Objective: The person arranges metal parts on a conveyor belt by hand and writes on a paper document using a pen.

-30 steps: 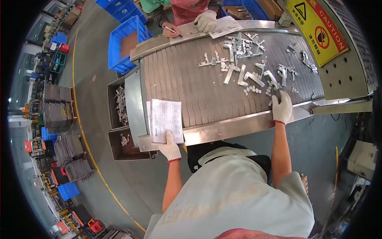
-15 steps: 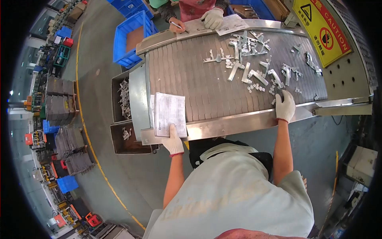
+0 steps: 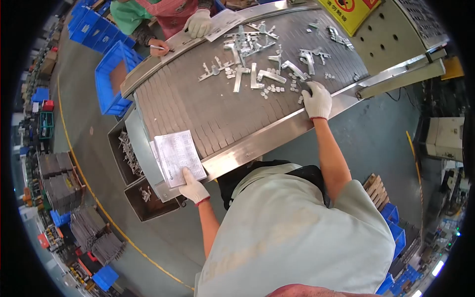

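In a white glove, my left hand (image 3: 194, 189) grips a stack of printed paper sheets (image 3: 179, 154) over the conveyor's near left corner, its thumb on top. My right hand (image 3: 317, 101), also gloved, rests on the metal rim of the conveyor (image 3: 198, 101) with fingers apart and nothing visible in them. Small square metal bits (image 3: 273, 89) lie just left of its fingertips. Beyond them are L-shaped metal castings (image 3: 272, 75) and a tangled heap of castings (image 3: 246, 43).
Across the conveyor a co-worker's hand holds a pen (image 3: 170, 49); their gloved hand (image 3: 198, 23) rests by a paper sheet (image 3: 225, 24). Metal bins (image 3: 143, 210) with castings stand off the left end, near a blue crate (image 3: 105, 86). A yellow caution sign (image 3: 354, 17) hangs at right.
The view has turned, so the conveyor now slants and has shifted left. My left hand still grips the papers, and my right hand stays at the rim beside the small bits.
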